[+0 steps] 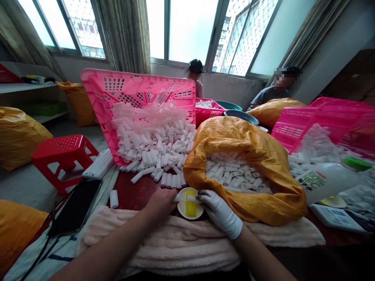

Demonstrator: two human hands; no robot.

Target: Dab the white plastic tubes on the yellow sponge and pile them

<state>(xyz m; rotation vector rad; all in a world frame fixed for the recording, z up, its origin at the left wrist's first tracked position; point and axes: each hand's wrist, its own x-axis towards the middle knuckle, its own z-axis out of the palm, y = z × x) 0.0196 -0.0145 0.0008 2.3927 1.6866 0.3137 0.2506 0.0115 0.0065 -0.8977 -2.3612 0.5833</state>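
Observation:
A small round cream dish (pixel 182 208) sits on the table with a yellow block (pixel 191 210) lying in it. My bare left hand (pixel 161 203) is at the dish's left edge, its fingers closed around a short white tube (pixel 176 198). From the right, my right hand (pixel 219 212), in a white glove with darkened fingertips, pinches another white tube (pixel 192 198) that lies across the yellow block. Just beyond the dish several white tubes (pixel 173 181) stand in a row. Close by my right hand is an orange woven sack (pixel 281 195), its mouth showing many white tubes.
A tilted pink basket (pixel 96 93) spills tubes behind my left hand. One loose tube (pixel 114 199) and a phone (pixel 74 207) lie at left, near a red stool (pixel 66 150). A green-capped bottle (pixel 328 179) is at right. Two people sit near the windows.

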